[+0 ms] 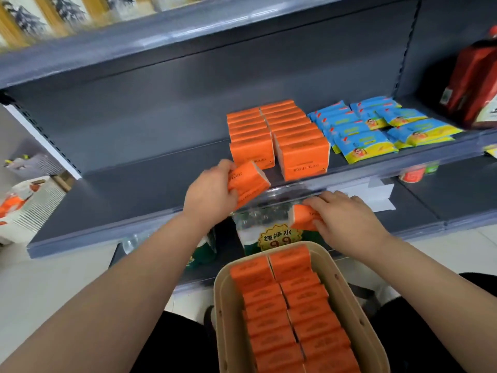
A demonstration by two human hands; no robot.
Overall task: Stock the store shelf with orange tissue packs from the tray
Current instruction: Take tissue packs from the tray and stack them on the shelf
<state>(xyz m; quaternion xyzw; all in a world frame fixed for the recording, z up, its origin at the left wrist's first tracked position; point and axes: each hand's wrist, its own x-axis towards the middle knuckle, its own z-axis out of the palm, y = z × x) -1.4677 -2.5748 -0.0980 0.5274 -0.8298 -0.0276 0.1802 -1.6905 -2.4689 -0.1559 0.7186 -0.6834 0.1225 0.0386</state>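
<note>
Orange plastic-wrapped tissue packs (277, 130): two rows stocked mid-frame on grey metal shelf (134, 189), more in beige tray (223, 305) below. One pack (248, 181) gripped by left hand (212, 196), tilted toward row front, presumably for placing; another pack (304, 215) clasped by right hand (347, 219).

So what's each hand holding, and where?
Left hand: orange tissue pack, by its left end. Right hand: second pack, over its right side.

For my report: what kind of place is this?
Probably a small shop: grey metal shelving holds rows of orange tissue packs beside blue packets, with a yellow price sticker below.
</note>
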